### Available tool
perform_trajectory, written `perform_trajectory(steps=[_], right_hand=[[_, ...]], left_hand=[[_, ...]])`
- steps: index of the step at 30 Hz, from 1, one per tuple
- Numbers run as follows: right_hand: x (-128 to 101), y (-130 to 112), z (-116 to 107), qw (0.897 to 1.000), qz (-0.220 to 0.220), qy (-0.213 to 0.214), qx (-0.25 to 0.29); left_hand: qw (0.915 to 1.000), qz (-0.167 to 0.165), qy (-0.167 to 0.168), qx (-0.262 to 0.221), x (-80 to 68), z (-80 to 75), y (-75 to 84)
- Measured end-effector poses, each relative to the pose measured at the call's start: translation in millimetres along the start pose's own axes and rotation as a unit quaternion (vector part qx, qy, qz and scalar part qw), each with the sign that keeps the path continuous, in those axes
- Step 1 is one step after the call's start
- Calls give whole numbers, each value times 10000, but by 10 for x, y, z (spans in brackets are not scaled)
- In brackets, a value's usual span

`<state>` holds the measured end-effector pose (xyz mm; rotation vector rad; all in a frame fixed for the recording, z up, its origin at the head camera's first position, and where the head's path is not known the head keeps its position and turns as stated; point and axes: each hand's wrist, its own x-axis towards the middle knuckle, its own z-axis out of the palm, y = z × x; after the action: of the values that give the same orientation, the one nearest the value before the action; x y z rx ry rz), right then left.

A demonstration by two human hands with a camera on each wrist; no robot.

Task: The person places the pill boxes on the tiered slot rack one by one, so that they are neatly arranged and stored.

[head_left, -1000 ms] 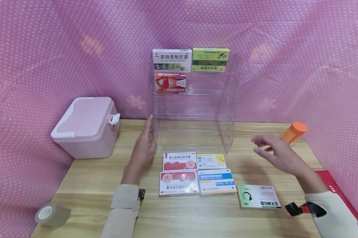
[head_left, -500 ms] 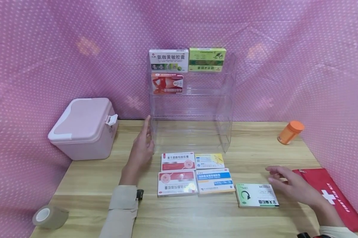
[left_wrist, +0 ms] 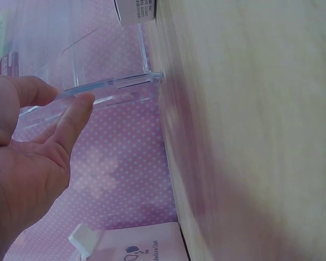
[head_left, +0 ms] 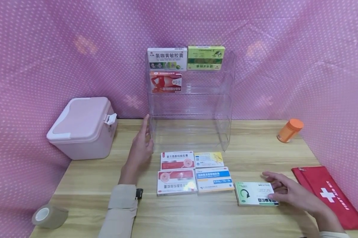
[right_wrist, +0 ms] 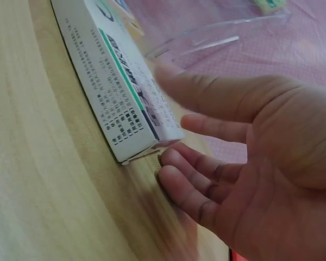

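My left hand [head_left: 140, 145] is at the left side of a clear tiered display rack [head_left: 191, 115]. In the left wrist view, the thumb and a finger of the left hand [left_wrist: 38, 130] pinch the rack's side panel [left_wrist: 106, 86]. At the right end of a white-and-green medicine box [head_left: 254, 194], my right hand [head_left: 298, 195] has its thumb over the top. The right wrist view has the loosely bent fingers of the right hand [right_wrist: 250, 157] beside the end of that medicine box [right_wrist: 114, 81], not closed round it. Contact there is hard to tell.
Several medicine boxes [head_left: 176, 182] lie before the rack; a white box [head_left: 167, 59], a green box [head_left: 206, 58] and a red box [head_left: 166, 82] stand on its upper tiers. Around are a pink medicine chest [head_left: 83, 127], tape roll [head_left: 50, 216], orange bottle [head_left: 290, 131] and red first-aid pouch [head_left: 328, 196].
My right hand has come down from near the orange bottle to the right end of the white-and-green box. The left hand stays at the rack's side. The view has shifted slightly.
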<state>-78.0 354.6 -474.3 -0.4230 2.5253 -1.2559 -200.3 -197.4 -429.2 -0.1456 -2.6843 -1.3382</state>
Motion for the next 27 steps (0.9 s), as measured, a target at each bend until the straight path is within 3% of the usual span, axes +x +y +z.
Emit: perform_trajectory(steps=[5,20,27], right_hand=[[-12,72,40,9989,-472,-57,-19],[-46,42,87,9992,-222,-152,302],[-66,29,87,9969,-562,27,546]], left_hand=[[10000,26,3,18,6,0,10],[10000,20,15,46,-9,7,8],[10000,-14,28,69,-9,14,14]])
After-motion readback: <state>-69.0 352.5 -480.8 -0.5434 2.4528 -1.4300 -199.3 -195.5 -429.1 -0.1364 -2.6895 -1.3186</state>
